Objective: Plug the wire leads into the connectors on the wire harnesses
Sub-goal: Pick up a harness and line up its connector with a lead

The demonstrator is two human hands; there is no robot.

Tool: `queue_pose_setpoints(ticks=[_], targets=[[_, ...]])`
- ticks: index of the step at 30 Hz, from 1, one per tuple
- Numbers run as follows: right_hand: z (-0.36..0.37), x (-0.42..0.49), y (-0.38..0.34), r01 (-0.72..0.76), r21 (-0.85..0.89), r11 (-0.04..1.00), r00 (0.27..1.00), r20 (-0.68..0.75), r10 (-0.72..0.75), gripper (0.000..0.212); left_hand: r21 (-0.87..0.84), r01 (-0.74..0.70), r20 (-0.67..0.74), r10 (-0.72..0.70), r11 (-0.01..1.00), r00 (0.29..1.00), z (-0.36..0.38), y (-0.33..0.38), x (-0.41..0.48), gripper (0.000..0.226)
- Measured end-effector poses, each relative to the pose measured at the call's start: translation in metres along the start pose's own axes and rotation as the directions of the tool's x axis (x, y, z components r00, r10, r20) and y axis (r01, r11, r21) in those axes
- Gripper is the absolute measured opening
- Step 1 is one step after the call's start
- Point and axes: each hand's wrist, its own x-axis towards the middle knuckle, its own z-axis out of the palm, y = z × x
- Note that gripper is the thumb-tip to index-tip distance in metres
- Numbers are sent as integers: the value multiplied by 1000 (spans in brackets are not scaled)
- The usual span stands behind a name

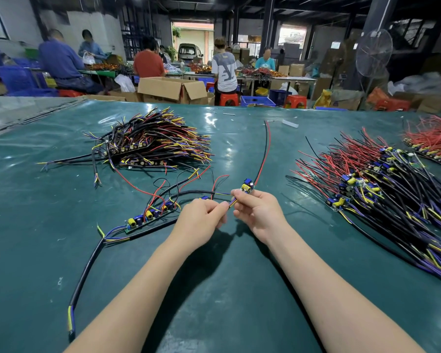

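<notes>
Head view, the only one I have. Both hands meet in the centre of the frame, just above the green table mat. My left hand pinches the wire leads, yellow and blue, between thumb and fingertips. The leads come off the end of a black cable that runs in from the left. My right hand grips a small board by its lower end, blue and yellow parts on top. A red-and-black pair runs from it toward the upper centre. The hands are close together, lead tips right at the right fingertips. Whether the tips sit in the connector I cannot tell; the fingers hide it.

Step, my read: feeding these leads into this board, insertion under way. Plenty looks left to do. A strip of boards with wires attached lies left of centre. A big pile sits at right, another pile at upper left, and a red-wire pile at far upper right.

Next move calls for holding the board steady, lining the leads up with the openings and giving a short straight push, then a light tug to check. The thin leads may bend if pushed at an angle.
</notes>
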Motion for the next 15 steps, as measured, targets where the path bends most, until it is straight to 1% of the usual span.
queue_pose_setpoints(ticks=[2,3,6,9,11,13,15], targets=[[-1,0,0,55,-101,993,998,-12,-56,15,214,-57,-22,63,975,998,-1,0,-2,51],[-1,0,1,73,-128,989,997,-14,-75,15,269,-78,-43,92,960,995,-2,1,-3,51],[1,0,3,97,-152,984,995,-9,-99,16,305,-113,-86,146,946,986,-5,5,-3,54],[1,1,3,78,-89,993,997,-7,-79,16,284,-137,-98,171,949,980,-3,8,-2,55],[0,2,1,66,-49,997,997,-21,-68,15,299,-120,-92,154,947,984,-1,6,-2,53],[-1,3,0,67,-24,997,996,-52,-68,16,372,-74,-82,112,925,990,-1,2,-3,52],[-3,4,0,73,-15,997,994,-76,-74,15,413,-72,-63,107,908,992,-2,-1,-3,54]])
